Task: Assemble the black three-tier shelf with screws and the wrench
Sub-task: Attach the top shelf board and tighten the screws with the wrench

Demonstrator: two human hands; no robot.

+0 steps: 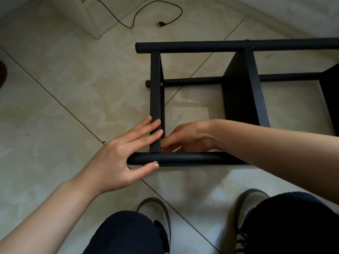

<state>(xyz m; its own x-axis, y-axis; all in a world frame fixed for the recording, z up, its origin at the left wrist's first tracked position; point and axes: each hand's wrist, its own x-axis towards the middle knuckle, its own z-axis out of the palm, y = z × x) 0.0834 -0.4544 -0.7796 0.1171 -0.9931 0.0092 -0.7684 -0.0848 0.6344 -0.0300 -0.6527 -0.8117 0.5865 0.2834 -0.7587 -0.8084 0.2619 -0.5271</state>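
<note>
The black shelf (247,48) lies on its side on the tiled floor, its round poles running left to right. My left hand (126,153) spreads over the near pole (183,158) and the end board (155,99); its thumb presses a silver screw head (155,162) in the pole. My right hand (183,138) reaches inside the frame, fingertips pinched at the inner face of the end board just above the near pole. What those fingers hold is hidden. Another screw (161,84) shows where the end board meets the lower pole.
A black cable with a plug (161,24) lies on the floor at the back. A white wall corner (91,24) stands at the upper left. My knees and shoes (156,213) are close below the shelf.
</note>
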